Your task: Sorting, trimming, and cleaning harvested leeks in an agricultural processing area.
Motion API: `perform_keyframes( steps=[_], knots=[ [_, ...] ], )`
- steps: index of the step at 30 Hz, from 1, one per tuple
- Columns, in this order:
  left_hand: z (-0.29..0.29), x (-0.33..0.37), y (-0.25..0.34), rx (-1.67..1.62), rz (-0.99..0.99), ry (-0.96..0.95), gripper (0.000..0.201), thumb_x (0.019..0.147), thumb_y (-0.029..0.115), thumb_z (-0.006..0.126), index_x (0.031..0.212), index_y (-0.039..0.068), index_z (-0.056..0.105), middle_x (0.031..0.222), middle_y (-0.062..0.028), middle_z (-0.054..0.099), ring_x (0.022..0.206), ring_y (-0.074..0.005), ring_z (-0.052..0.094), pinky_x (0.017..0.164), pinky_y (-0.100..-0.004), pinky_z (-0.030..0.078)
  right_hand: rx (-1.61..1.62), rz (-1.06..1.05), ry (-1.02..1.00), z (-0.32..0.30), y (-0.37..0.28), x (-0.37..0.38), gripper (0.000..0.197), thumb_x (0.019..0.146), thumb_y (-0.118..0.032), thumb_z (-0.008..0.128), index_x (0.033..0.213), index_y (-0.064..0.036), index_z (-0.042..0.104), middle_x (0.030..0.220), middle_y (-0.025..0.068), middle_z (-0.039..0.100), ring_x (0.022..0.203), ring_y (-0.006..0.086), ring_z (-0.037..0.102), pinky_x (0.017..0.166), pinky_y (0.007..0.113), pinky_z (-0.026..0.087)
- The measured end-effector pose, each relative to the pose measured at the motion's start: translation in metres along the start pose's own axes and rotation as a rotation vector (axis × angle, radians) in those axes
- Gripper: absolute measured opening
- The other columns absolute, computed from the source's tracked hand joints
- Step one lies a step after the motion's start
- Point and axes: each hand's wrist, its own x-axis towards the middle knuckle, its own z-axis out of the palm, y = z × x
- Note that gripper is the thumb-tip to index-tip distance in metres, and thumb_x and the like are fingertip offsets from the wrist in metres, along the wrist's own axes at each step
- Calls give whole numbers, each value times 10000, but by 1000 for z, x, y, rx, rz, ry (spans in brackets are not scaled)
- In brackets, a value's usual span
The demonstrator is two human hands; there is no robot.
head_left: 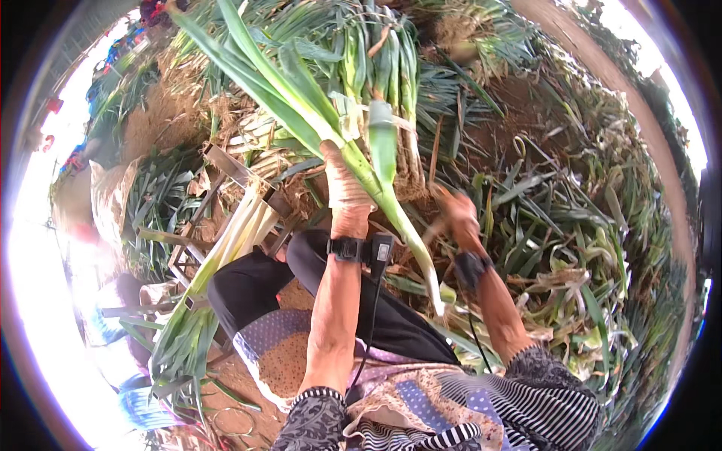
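Note:
My left hand [346,177], with a wrapping around its palm and wrist, is closed around a large leek [408,229]. The leek slants across in front of me, green leaves toward the far left and pale root end low at the right. One broad leaf [383,146] sticks out from it toward the far side. Just right of the stalk is my right hand [459,214], its fingers smeared by motion. A thin brown strip [435,154] rises beside those fingers; whether they hold it is unclear. Beyond the left hand lies a bundle of leeks [387,64] with a pale band around it.
Left of my knees, a pile of leeks [237,237] rests across a metal frame [180,263]. Loose leaves and peelings [564,274] cover the ground on the right. More leeks [263,135] lie at the far side. A cable hangs from each wrist device.

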Motion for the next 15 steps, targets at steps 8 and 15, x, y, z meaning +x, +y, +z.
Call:
perform_keyframes(
  steps=[8, 15],
  knots=[
    [-20, 13, 23, -4, -59, 77, 796, 761, 718, 489, 1225, 72, 473, 1026, -43, 597, 854, -171, 595, 718, -310, 515, -80, 781, -120, -98, -1, -120, 514, 748, -420, 685, 1044, -4, 618, 932, 144, 667, 847, 229, 632, 761, 315, 472],
    [10, -14, -3, 105, -88, 31, 729, 811, 620, 529, 1178, -9, 488, 1036, -144, 611, 836, -261, 631, 701, -368, 550, 470, 23, -351, -21, -192, 32, 551, 815, -153, 653, 1294, -37, 406, 1224, 147, 548, 1022, 239, 592, 904, 248, 483]
  ],
)
